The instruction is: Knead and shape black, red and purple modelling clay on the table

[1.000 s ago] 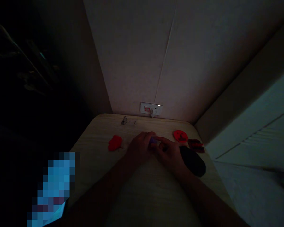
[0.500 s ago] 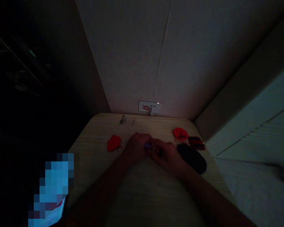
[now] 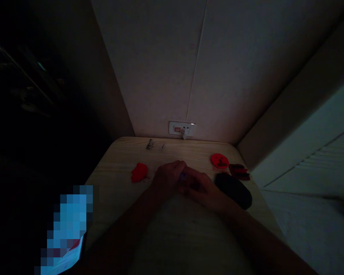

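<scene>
My left hand (image 3: 168, 176) and my right hand (image 3: 202, 186) meet above the middle of the wooden tabletop (image 3: 172, 236). Between their fingertips is a small purple-blue piece (image 3: 184, 175), mostly covered; its kind is too dark to make out. Both hands are closed around it. Left of my left hand lies a red, irregular flat piece (image 3: 139, 172). Beyond my right hand rests a red disc (image 3: 219, 160) with dark marks like a simple face. A dark red and black piece (image 3: 239, 172) is beside that disc. Close to my right wrist lies a black oval object (image 3: 233, 190).
A wall socket (image 3: 182, 129) with a red switch and a plug sits just above the table's back edge. Dark smudges (image 3: 150, 144) mark the tabletop near the wall. At lower left glows a blurred bright screen (image 3: 70, 225). A pale panel (image 3: 312, 152) stands to the right.
The fingers of both hands shift slightly around the small purple-blue piece, which shows less now. The view has moved a little; the things on the table stay in place.
</scene>
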The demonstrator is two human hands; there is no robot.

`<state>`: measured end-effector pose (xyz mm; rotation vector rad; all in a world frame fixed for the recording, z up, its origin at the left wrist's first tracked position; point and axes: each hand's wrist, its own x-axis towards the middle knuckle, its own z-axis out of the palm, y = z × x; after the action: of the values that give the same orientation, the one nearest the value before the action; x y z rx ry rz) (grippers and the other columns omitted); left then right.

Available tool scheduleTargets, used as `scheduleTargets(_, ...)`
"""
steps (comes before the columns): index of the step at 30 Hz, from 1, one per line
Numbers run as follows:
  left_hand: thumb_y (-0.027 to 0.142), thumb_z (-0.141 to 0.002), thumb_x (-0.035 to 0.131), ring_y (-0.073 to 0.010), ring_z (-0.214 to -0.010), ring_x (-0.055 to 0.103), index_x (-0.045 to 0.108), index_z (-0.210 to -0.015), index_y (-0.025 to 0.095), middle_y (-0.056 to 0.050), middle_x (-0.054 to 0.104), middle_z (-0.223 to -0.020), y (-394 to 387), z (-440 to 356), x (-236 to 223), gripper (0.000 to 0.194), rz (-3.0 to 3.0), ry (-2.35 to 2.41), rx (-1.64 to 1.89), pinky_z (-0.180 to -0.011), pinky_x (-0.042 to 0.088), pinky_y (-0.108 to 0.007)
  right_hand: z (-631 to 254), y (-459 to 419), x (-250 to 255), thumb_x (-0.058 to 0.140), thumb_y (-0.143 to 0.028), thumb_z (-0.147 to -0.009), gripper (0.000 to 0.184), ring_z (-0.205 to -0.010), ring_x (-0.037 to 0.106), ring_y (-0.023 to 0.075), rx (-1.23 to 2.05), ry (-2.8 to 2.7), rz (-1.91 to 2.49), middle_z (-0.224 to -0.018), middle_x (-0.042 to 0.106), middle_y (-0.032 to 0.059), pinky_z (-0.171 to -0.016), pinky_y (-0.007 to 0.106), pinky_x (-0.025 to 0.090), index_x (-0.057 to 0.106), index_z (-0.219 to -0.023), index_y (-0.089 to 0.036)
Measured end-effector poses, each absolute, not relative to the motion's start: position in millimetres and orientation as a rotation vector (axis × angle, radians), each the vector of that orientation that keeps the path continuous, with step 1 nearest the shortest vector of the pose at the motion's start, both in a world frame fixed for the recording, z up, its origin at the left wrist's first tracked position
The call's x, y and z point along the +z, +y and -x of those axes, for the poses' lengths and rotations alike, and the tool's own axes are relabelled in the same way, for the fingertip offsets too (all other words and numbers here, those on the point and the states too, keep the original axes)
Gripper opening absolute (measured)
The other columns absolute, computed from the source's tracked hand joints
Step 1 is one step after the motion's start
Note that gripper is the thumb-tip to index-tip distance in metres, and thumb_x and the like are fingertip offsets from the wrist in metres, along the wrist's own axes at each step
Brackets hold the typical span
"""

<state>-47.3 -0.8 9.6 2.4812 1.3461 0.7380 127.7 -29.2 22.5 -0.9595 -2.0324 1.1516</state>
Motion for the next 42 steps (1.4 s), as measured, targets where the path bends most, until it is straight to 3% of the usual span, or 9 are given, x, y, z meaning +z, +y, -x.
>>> scheduleTargets(8,0.019,-0.09,0.055,-0.0207,-0.079,0.066,0.059,-0.093,0.02,-0.005,0.07,-0.087,1,41,7,0.005,-2.541,1.404,0.638,-0.069,0.046,-0.029,-123,-36,32,0.063,-0.039,-0.09,0.039,-0.059,0.061,0.0179,0.613,-2.347,1.321,-0.071,0.069,0.003,-0.055,0.026,0.038,0.059,-0.123,-0.018)
scheduleTargets(12,0.02,-0.088,0.059,-0.0204,-0.081,0.066,0.06,-0.094,0.02,-0.004,0.07,-0.089,-1,42,8,0.006,-2.441,1.294,0.743,-0.072,0.048,-0.029,-127,-35,31,0.06,-0.043,-0.094,0.039,-0.057,0.061,0.0168,0.716,-2.34,1.214,-0.073,0.07,0.0025,-0.053,0.025,0.038,0.057,-0.125,-0.018)
scheduleTargets(16,0.025,-0.076,0.072,-0.0203,-0.091,0.067,0.059,-0.104,0.022,-0.003,0.071,-0.101,-2,46,8,0.031,-2.166,1.112,0.99,-0.082,0.05,-0.029,-133,-30,29,0.057,-0.041,-0.097,0.034,-0.051,0.057,0.0143,0.749,-2.267,1.094,-0.066,0.066,-0.001,-0.051,0.025,0.038,0.059,-0.121,-0.018)
scheduleTargets(21,0.023,-0.072,0.072,-0.0153,-0.063,0.057,0.055,-0.072,0.021,0.003,0.061,-0.067,1,48,8,0.017,-2.093,1.138,0.862,-0.06,0.039,-0.027,-135,-30,29,0.058,-0.038,-0.096,0.032,-0.051,0.057,0.0137,0.701,-2.288,1.066,-0.065,0.065,-0.0014,-0.05,0.025,0.039,0.061,-0.12,-0.016)
scheduleTargets(28,0.02,-0.071,0.068,-0.0113,-0.056,0.049,0.052,-0.066,0.02,0.006,0.053,-0.058,0,48,9,0.017,-1.994,1.137,0.945,-0.055,0.033,-0.024,-135,-36,29,0.059,-0.03,-0.094,0.034,-0.043,0.051,0.0099,0.475,-2.22,0.963,-0.059,0.062,-0.0044,-0.046,0.023,0.038,0.064,-0.125,-0.017)
scheduleTargets(35,0.02,-0.071,0.072,-0.0157,-0.07,0.057,0.057,-0.078,0.02,0.002,0.063,-0.076,2,50,6,0.016,-2.123,1.244,1.017,-0.067,0.041,-0.028,-135,-31,25,0.059,-0.03,-0.092,0.043,-0.043,0.053,0.01,0.526,-2.224,1.037,-0.058,0.061,-0.0049,-0.046,0.022,0.04,0.059,-0.133,-0.015)
scheduleTargets(42,0.017,-0.07,0.07,-0.0213,-0.091,0.06,0.055,-0.096,0.022,-0.002,0.063,-0.098,2,45,5,0.031,-2.139,1.318,1.088,-0.081,0.048,-0.033,-131,-34,28,0.057,-0.035,-0.094,0.046,-0.043,0.058,0.0119,0.481,-2.17,1.221,-0.056,0.061,-0.0061,-0.048,0.023,0.043,0.054,-0.136,-0.015)
